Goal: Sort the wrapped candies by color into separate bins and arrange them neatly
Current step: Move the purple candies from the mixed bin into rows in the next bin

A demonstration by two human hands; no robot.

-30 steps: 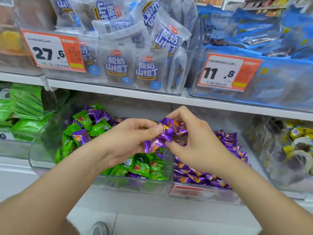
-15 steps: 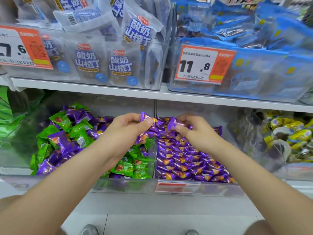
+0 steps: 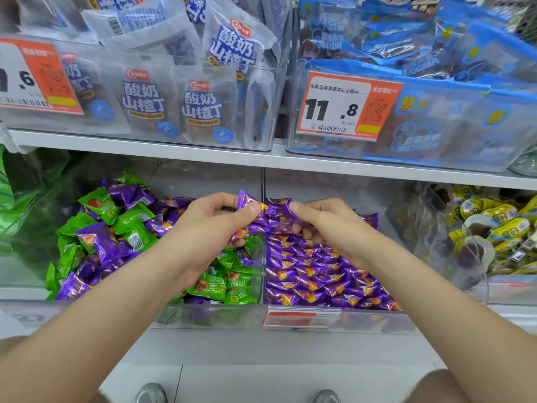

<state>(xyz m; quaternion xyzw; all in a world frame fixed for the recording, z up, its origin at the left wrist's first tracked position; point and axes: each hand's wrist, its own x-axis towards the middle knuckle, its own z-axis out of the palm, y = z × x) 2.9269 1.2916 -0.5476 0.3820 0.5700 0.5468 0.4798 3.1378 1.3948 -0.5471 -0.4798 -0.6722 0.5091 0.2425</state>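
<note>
Two clear bins sit side by side on the lower shelf. The left bin (image 3: 209,315) holds green candies (image 3: 130,222) mixed with purple ones (image 3: 100,239). In the right bin (image 3: 340,318) lie purple candies (image 3: 316,271) in rows. My left hand (image 3: 215,228) grips a bunch of purple candies (image 3: 250,225) above the divider between the bins. My right hand (image 3: 325,225) pinches one purple candy (image 3: 286,212) from that bunch, over the back of the right bin.
A white shelf edge (image 3: 261,161) runs just above my hands, carrying clear bins of white packets (image 3: 203,109) and blue packets (image 3: 436,112) with a price tag (image 3: 345,106). A bin of yellow candies (image 3: 494,228) stands at the right. My shoes (image 3: 151,394) show below.
Both hands moved down and toward the bins with the purple bunch. My right hand has shifted right and now pinches a single candy at the bunch's right end.
</note>
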